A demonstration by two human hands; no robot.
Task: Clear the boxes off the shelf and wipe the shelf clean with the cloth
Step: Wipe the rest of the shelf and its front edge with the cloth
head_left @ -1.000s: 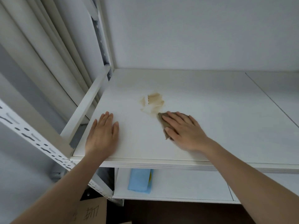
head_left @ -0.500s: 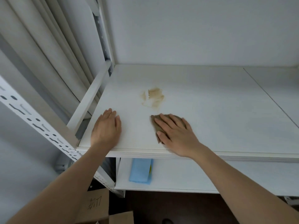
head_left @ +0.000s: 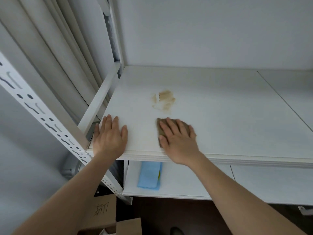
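Pulled back toward the front edge, the cloth (head_left: 171,127) lies at 6 o'clock of the stain (head_left: 163,102) on the shelf (head_left: 228,116), right hand (head_left: 177,139) pressing it, fingers flat; left hand (head_left: 109,136) rests open beside it.

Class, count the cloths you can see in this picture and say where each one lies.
2. A brown cloth lies on the upper shelf under the right hand. A blue cloth lies on the lower shelf. Others may be hidden.

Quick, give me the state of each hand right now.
Left hand: open, fingers straight, flat on the shelf, holding nothing.
Right hand: open, fingers straight, pressing the brown cloth onto the shelf.
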